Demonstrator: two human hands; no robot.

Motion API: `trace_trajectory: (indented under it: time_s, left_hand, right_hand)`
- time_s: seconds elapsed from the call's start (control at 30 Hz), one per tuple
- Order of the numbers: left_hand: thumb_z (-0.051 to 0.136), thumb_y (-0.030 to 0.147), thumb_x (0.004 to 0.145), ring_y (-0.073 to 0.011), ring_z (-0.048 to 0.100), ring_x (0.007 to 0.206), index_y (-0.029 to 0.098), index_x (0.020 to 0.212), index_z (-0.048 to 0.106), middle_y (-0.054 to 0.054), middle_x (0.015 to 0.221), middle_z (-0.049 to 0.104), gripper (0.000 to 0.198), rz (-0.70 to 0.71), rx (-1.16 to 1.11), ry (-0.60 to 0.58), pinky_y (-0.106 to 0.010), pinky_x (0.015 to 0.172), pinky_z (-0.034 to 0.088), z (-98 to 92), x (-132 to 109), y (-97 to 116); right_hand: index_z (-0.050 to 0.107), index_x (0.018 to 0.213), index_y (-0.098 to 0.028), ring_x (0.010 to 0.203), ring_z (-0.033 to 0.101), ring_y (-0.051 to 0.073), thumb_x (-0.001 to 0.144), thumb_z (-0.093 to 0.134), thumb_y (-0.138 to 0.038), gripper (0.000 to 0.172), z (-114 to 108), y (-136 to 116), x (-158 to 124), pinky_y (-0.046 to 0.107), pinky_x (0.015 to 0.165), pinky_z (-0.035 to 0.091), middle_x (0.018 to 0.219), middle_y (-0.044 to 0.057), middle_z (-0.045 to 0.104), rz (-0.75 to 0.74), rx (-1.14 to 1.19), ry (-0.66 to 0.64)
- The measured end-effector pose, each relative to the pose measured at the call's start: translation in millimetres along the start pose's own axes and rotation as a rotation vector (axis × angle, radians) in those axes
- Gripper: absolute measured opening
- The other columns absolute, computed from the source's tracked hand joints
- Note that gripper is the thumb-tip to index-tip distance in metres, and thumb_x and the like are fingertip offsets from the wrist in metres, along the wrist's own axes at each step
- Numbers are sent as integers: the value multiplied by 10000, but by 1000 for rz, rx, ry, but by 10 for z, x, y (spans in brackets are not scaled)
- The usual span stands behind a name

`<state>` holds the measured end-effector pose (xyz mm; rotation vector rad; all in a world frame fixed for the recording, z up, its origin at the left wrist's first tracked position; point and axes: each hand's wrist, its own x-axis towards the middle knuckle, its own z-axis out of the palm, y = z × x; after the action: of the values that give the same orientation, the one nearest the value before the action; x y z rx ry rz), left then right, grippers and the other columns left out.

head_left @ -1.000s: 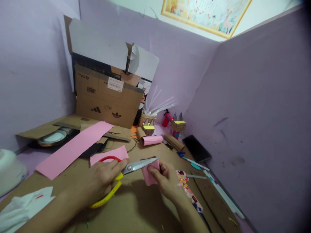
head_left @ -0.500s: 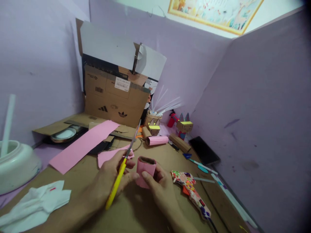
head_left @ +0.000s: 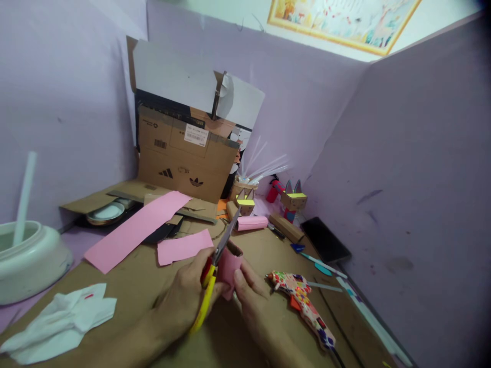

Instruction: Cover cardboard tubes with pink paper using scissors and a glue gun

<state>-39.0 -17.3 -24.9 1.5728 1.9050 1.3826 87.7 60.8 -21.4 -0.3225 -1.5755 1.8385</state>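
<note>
My left hand (head_left: 181, 292) is closed around yellow-handled scissors (head_left: 206, 304), whose blades point up and away to the right. A short cardboard tube wrapped in pink paper (head_left: 230, 270) stands just right of the scissors, slightly tilted, its open brown end facing up. My right hand (head_left: 253, 300) grips this tube from the right, with the thumb on its near side. The left fingertips are close to the tube's lower part; whether they touch it I cannot tell. The blades partly cover the tube's upper left edge.
Right of my hands lies a patterned glue gun (head_left: 303, 301). Pink paper pieces (head_left: 184, 246) and a white cloth (head_left: 65, 319) lie to the left, near a white pot (head_left: 34, 271). Behind are a pink roll (head_left: 251, 223), a cardboard cat head (head_left: 245, 204) and a big box (head_left: 184, 153).
The scissors have turned in my left hand, showing red inside the handle, and their blades have come against the tube's side. The tube has tilted a little. The view has shifted slightly.
</note>
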Motion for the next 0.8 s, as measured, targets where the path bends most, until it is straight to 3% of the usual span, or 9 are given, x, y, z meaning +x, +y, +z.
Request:
trace_trajectory:
  time_s: [0.17,0.3,0.43,0.57,0.7,0.8]
  left_hand:
    - [685,139,701,-189,696,854,225,1093,488,-17,1003,682,448,-81,-307,-40,-314,778,561,-57,43,49]
    - [722,167,681,-198,697,865,210,1084,513,-30,1008,688,456,-123,-379,-65,-308,763,572,-83,56,164]
    - [690,216,725,-212,679,905,202,1100,505,-48,1006,688,418,-67,-193,-70,-318,779,556,-91,11,121]
    - [611,272,806,-198,658,909,213,1157,466,-48,1017,669,384,25,14,-60,-292,756,532,-117,-13,60]
    - [470,264,899,-128,630,676,227,1064,500,18,792,646,172,236,217,-32,-209,593,472,-261,40,46]
    - [440,234,879,-124,576,560,242,975,547,41,658,594,144,404,418,27,-209,529,425,-448,45,31]
  right_hand:
    - [626,1197,-251,1022,586,229,785,692,-393,441,-87,-99,64,316,878,447,1104,41,667,63,96,-140]
    - [672,1109,-202,945,604,220,697,762,-423,476,-118,-147,76,279,790,462,989,53,682,124,98,-166]
    - [643,1137,-205,940,606,200,698,770,-368,485,-130,-121,71,274,814,463,969,45,675,109,105,-159]
    - [629,1130,-225,752,617,156,688,775,-332,477,-126,-83,85,247,675,489,925,32,686,102,138,-123]
    - [663,1081,-214,861,609,181,671,780,-326,441,-191,-77,117,271,765,481,967,40,688,92,103,-29]
    - [704,998,-196,767,586,156,666,779,-339,369,-269,-89,138,235,678,464,862,26,692,95,37,21]
